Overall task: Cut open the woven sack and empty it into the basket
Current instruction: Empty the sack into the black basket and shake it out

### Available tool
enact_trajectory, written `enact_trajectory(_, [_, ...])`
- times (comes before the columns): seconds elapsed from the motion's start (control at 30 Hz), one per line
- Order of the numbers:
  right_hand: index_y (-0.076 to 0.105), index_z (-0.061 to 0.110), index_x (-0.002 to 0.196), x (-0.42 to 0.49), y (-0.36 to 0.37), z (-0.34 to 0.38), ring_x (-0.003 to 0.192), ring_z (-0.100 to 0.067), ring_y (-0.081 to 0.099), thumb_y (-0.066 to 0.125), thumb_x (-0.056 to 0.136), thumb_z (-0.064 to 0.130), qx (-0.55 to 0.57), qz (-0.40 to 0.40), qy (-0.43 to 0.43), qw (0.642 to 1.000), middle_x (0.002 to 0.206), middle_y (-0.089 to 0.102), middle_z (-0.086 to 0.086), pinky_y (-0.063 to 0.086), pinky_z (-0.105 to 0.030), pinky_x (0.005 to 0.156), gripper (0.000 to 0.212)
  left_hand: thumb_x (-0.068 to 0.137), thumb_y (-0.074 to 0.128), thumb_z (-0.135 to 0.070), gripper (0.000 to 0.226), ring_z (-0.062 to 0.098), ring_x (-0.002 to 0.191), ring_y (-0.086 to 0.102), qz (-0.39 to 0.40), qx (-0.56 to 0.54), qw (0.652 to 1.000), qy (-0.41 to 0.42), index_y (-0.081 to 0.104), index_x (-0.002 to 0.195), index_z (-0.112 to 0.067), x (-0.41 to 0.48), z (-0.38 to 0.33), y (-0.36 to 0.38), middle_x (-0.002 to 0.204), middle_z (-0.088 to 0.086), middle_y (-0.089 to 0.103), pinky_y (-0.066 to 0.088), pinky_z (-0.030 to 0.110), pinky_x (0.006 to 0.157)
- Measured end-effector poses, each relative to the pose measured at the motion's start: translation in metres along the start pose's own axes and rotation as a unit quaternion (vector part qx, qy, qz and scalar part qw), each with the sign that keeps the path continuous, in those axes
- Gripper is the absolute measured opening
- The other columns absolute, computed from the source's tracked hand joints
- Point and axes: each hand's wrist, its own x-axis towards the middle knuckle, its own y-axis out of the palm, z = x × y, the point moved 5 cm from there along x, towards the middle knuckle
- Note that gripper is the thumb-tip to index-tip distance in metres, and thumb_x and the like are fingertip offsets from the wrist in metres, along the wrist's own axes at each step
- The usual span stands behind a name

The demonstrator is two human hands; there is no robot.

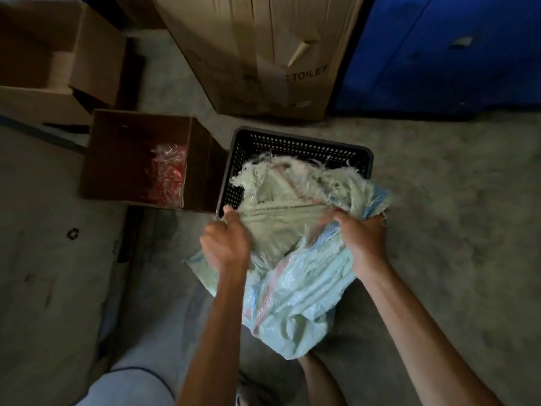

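Note:
A pale green and light blue woven sack (295, 291) with pink stripes hangs crumpled in front of me. Its frayed, cut mouth lies over the near rim of the black perforated plastic basket (295, 143) on the floor. My left hand (225, 244) grips the sack's left side near the mouth. My right hand (363, 238) grips its right side. Both fists are closed on the fabric. The sack hides most of the basket's inside, so I cannot tell what lies in it.
An open brown carton (140, 159) holding red items in clear wrap stands just left of the basket. A large cardboard box (263, 54) marked TOILET and a blue cabinet (439, 54) stand behind. Another open carton (52, 54) sits far left. The floor is grey concrete.

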Motion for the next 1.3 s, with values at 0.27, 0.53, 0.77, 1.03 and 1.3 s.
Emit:
enact_trajectory(0.27, [0.063, 0.0, 0.114, 0.023, 0.022, 0.026, 0.097, -0.019, 0.069, 0.085, 0.071, 0.048, -0.022, 0.052, -0.036, 0.998, 0.108, 0.068, -0.006, 0.054, -0.026, 0.078, 0.068, 0.097, 0.048, -0.058, 0.065, 0.024, 0.079, 0.063, 0.068, -0.184, 0.98, 0.025, 0.068, 0.087, 0.003, 0.064, -0.027, -0.003, 0.086, 0.011, 0.065, 0.056, 0.048, 0.082])
enact_trajectory(0.53, [0.011, 0.018, 0.159, 0.093, 0.042, 0.025, 0.146, -0.031, 0.038, 0.068, 0.068, 0.077, -0.215, -0.001, -0.065, 0.974, 0.163, 0.03, -0.011, 0.039, -0.039, 0.111, 0.123, 0.098, 0.047, -0.054, 0.075, 0.038, 0.136, 0.048, 0.231, 0.013, 0.971, 0.067, 0.028, 0.153, -0.007, 0.09, -0.043, 0.053, 0.15, 0.022, 0.047, 0.039, 0.043, 0.112])
enact_trajectory(0.77, [-0.008, 0.031, 0.159, 0.141, 0.067, -0.06, 0.155, -0.034, 0.012, 0.058, 0.094, 0.047, -0.395, 0.043, -0.226, 0.889, 0.169, -0.002, -0.015, 0.024, -0.05, 0.12, 0.094, 0.098, 0.052, -0.04, 0.067, 0.035, 0.147, 0.03, 0.279, 0.255, 0.887, 0.264, 0.027, 0.156, -0.017, 0.096, 0.029, 0.15, 0.16, 0.018, 0.033, 0.029, 0.044, 0.117])
enact_trajectory(1.03, [0.045, 0.031, 0.143, 0.245, 0.117, -0.224, 0.146, -0.039, 0.034, 0.018, 0.093, 0.067, -0.575, 0.19, -0.19, 0.773, 0.142, 0.051, -0.023, 0.034, -0.045, 0.114, 0.067, 0.091, 0.003, -0.062, 0.086, 0.037, 0.148, 0.031, 0.196, 0.427, 0.813, 0.344, 0.043, 0.149, -0.013, 0.145, 0.127, 0.256, 0.155, 0.021, 0.042, 0.02, 0.048, 0.122])
enact_trajectory(1.3, [0.044, 0.022, 0.144, 0.22, 0.092, -0.215, 0.132, -0.037, 0.051, 0.029, 0.098, 0.059, -0.519, 0.114, -0.188, 0.826, 0.143, 0.055, -0.019, 0.036, -0.05, 0.112, 0.06, 0.089, 0.01, -0.063, 0.08, 0.037, 0.122, 0.053, 0.194, 0.421, 0.795, 0.391, 0.047, 0.143, -0.016, 0.136, 0.13, 0.241, 0.136, 0.017, 0.056, 0.037, 0.049, 0.105])
